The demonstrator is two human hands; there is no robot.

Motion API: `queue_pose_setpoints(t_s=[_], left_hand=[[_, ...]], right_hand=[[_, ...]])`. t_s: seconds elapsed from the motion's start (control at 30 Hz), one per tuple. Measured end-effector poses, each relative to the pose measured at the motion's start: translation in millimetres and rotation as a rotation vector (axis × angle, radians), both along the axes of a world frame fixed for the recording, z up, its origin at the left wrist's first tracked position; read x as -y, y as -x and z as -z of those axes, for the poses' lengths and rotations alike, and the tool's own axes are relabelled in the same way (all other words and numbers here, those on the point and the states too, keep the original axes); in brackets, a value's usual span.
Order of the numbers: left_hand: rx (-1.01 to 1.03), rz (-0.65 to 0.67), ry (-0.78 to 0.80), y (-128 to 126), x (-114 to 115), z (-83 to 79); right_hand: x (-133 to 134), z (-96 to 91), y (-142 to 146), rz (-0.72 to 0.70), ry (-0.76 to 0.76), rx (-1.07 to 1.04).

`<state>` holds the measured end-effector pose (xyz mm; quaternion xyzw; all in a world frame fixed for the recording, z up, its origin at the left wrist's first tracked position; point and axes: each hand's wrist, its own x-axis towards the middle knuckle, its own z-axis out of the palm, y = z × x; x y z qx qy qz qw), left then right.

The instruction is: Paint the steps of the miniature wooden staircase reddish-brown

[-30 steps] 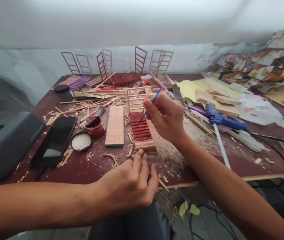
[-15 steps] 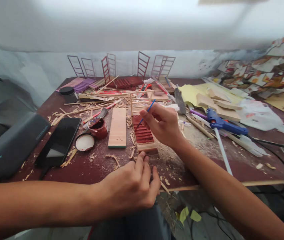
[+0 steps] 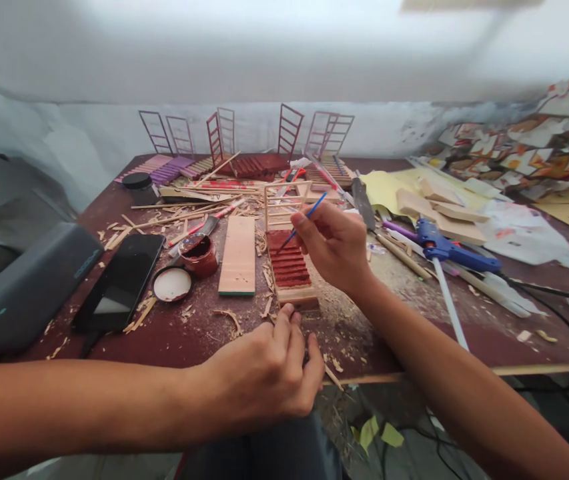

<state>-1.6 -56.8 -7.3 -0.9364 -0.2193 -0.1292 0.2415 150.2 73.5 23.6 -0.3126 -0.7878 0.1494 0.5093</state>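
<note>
My right hand [image 3: 335, 247] pinches a thin blue paintbrush [image 3: 308, 215], its tip resting on the red-painted slats of a small wooden model [image 3: 289, 268] that lies on the maroon table [image 3: 174, 337]. An unpainted stick frame [image 3: 281, 200] rises at the model's far end. My left hand [image 3: 264, 373] is curled at the table's near edge, fingertips touching the model's bare wooden near end. An open pot of red paint [image 3: 199, 255] and its white-lined lid [image 3: 171, 284] sit to the left of the model.
A bare wooden board [image 3: 237, 255] lies beside the model. A black phone [image 3: 120, 280] and a dark case [image 3: 24, 287] rest at left. A blue glue gun [image 3: 447, 243] with its cable, wood blocks [image 3: 434, 200] and yellow paper sit at right. Painted models line the back; shavings are strewn about.
The view shifted slightly. My right hand moved the brush a little along the red slats; my left hand stays at the model's near end.
</note>
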Motion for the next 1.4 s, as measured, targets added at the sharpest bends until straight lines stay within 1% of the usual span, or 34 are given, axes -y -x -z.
queue_pose_setpoints(t_s=[0.1,0.17,0.27,0.37,0.47,0.53,0.6,0.8,0.97,1.07,1.17,1.23,1.33,1.4], left_hand=[[-0.005,0.001,-0.003,0,-1,-0.6],[-0.002,0.003,-0.007,0,-1,-0.7],[0.004,0.002,-0.008,0,-1,-0.4],[0.005,-0.001,-0.005,-1,0,0.5],[0.002,-0.001,-0.003,0,0,1.9],[0.0,-0.001,-0.002,0,0,2.7],[-0.003,-0.002,0.001,0,0,3.2],[-0.007,-0.003,0.002,0,0,2.5],[0.003,-0.011,-0.005,-1,-1,2.4],[0.003,-0.007,-0.007,-1,-1,2.9],[0.005,-0.009,-0.007,-1,-1,3.4],[0.011,-0.006,0.0,-1,0,3.5],[0.01,0.003,0.013,-1,0,3.3],[0.012,0.001,0.014,-1,1,3.0]], right_hand=[[0,-0.5,-1,0.027,-0.012,-0.027],[1,0.0,0,0.021,-0.007,0.002],[1,1.5,2,-0.023,0.011,0.047],[2,1.4,2,-0.06,0.013,0.006],[-1,-0.6,-3,0.01,0.025,-0.048],[-5,-1.6,-6,0.071,0.032,-0.035],[-8,-1.6,-8,0.095,0.027,-0.008],[-6,1.8,-3,0.024,0.012,0.07],[-4,0.9,-3,-0.02,0.016,0.046],[-6,-1.7,-8,0.04,0.02,0.008],[-8,-3.0,-11,0.097,0.01,0.014],[-9,-2.3,-10,0.081,0.015,0.03],[-8,-0.3,-7,-0.002,0.047,0.046],[-8,-0.1,-6,-0.028,0.063,0.018]])
